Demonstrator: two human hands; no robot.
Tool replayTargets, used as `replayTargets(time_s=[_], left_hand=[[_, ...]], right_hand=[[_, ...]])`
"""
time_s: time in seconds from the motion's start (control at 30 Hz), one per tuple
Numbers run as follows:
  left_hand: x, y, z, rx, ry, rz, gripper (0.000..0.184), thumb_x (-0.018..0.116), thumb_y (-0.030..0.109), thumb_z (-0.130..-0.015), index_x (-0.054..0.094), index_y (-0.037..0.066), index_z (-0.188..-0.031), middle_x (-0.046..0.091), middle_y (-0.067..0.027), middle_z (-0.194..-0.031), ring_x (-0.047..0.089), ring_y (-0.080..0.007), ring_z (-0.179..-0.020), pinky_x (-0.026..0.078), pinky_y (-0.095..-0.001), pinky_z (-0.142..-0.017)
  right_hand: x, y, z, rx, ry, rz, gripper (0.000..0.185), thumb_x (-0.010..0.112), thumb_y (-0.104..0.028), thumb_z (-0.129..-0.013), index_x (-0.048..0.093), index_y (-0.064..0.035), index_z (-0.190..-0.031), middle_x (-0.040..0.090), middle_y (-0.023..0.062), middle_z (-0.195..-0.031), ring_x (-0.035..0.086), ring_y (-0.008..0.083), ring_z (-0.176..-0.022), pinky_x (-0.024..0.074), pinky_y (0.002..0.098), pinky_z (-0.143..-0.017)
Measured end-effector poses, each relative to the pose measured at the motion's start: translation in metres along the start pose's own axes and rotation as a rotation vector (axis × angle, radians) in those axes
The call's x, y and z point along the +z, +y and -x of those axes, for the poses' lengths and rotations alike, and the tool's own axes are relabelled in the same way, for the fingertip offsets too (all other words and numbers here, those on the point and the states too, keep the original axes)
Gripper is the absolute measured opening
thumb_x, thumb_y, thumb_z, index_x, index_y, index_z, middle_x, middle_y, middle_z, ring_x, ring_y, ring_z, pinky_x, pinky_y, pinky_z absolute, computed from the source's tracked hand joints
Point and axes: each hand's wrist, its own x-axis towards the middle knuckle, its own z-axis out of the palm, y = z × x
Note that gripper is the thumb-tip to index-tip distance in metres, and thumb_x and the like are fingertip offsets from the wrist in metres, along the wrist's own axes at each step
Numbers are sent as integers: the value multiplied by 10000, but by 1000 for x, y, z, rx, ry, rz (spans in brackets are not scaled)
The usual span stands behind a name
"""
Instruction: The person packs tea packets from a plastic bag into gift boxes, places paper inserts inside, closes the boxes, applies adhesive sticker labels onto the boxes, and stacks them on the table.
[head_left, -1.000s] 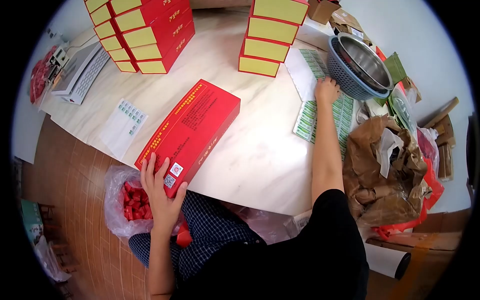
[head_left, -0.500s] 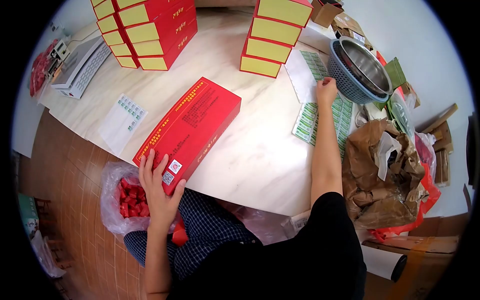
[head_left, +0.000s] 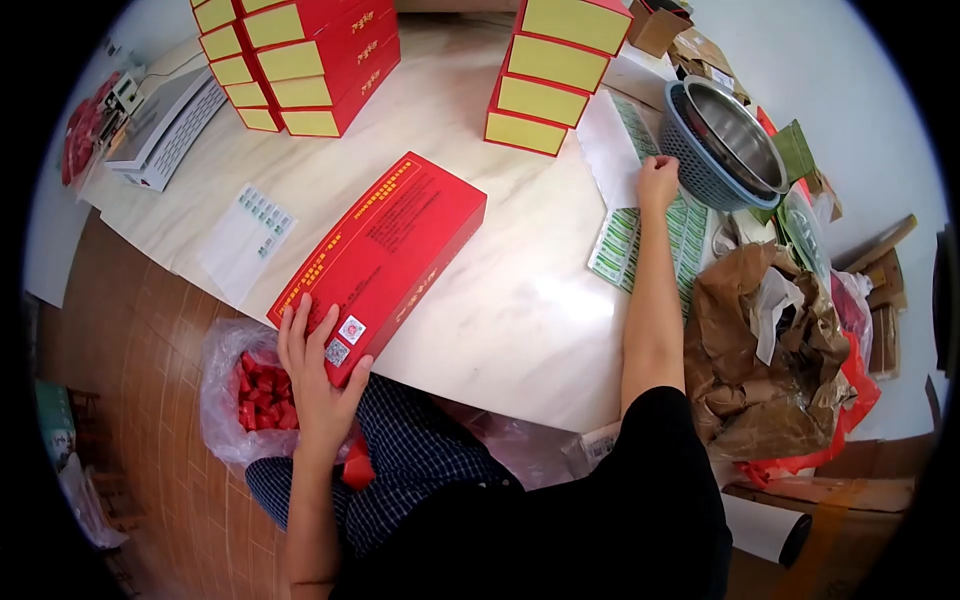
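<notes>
A long red gift box (head_left: pixel 385 270) with gold lettering and two square printed codes lies slantwise on the table. My left hand (head_left: pixel 322 350) holds its near end, fingers over the top and thumb against the side. Farther right, my right hand (head_left: pixel 657 183) is closed in a pinch above the sheets of green-and-white stickers (head_left: pixel 618 245). What its fingertips hold, if anything, is too small to make out. White backing paper (head_left: pixel 607 150) lies left of that hand. Another mostly bare sticker sheet (head_left: pixel 250 240) lies left of the box.
Red boxes with yellow ends stand in a left stack (head_left: pixel 300 85) and a right stack (head_left: pixel 545 95). A blue basket (head_left: pixel 690 160) holds a steel bowl (head_left: pixel 735 130). Crumpled brown paper (head_left: pixel 765 360) sits at the right. A plastic bag of red pieces (head_left: pixel 225 400) is below the table's edge.
The view has shifted slightly. My right hand remains pinched over the sticker sheets, and the white backing paper beside it has moved a little. My left hand stays on the box.
</notes>
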Motion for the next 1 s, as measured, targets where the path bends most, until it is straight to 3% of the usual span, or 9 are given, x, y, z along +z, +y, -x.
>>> replayTargets(time_s=[0.07,0.2,0.4,0.5,0.67,0.73,0.8,0.87,1.0], left_hand=[[-1,-1,0,1,1,11,597,698,274,-794,499,81,-1323,304,-172,-1493,197,-386,-1400,174,-508,-1133],[-2,-2,-1,3,-3,8,603,703,273,-787,499,85,-1323,306,-169,-1492,203,-388,-1398,184,-509,-1131],[-2,-3,0,-2,-4,19,605,708,260,-781,498,89,-1323,312,-158,-1492,204,-387,-1399,191,-510,-1130],[-1,-3,0,0,-4,19,608,710,254,-778,498,89,-1323,311,-156,-1493,205,-388,-1399,192,-509,-1130],[-2,-1,-2,-16,2,21,604,712,250,-775,504,85,-1317,319,-159,-1487,213,-389,-1395,197,-509,-1128],[-3,-4,-2,20,0,5,592,710,257,-777,515,83,-1307,330,-164,-1479,220,-390,-1391,204,-506,-1126],[-7,-6,-5,29,-7,11,596,720,278,-767,527,92,-1300,338,-160,-1475,235,-392,-1383,216,-501,-1123],[-8,-14,-7,22,-38,63,618,711,314,-774,512,98,-1318,331,-143,-1489,213,-374,-1401,168,-498,-1138],[-11,-22,-9,4,-38,85,627,722,327,-758,522,112,-1313,346,-135,-1483,218,-376,-1399,193,-505,-1133]], right_hand=[[-5,-9,0,158,-27,-73,265,549,-226,-826,574,-37,-1010,661,189,-944,622,385,-898,474,483,-788],[8,6,-9,165,-4,-113,343,571,-236,-828,538,-35,-1104,662,196,-958,620,390,-909,470,485,-798],[14,17,-2,-108,-83,77,299,607,-224,-825,610,5,-1017,645,200,-932,605,381,-904,470,460,-809],[13,16,-2,-120,14,82,251,598,-199,-826,633,15,-954,634,200,-920,598,373,-898,472,456,-808],[17,20,-17,89,199,-268,222,593,-170,-823,638,21,-926,652,220,-926,624,360,-871,481,452,-794],[18,27,-26,22,278,-281,245,608,-175,-817,628,39,-934,662,217,-884,637,341,-823,490,425,-750],[-11,-12,-27,-142,265,-303,245,641,-169,-835,625,46,-951,670,165,-836,640,259,-774,495,367,-694],[-35,-73,-17,-185,180,-608,215,653,-143,-868,627,42,-973,670,111,-872,625,166,-771,486,293,-670],[-95,-209,69,-322,-342,-1097,171,666,-81,-881,615,26,-1005,661,78,-928,596,104,-769,463,207,-679]])
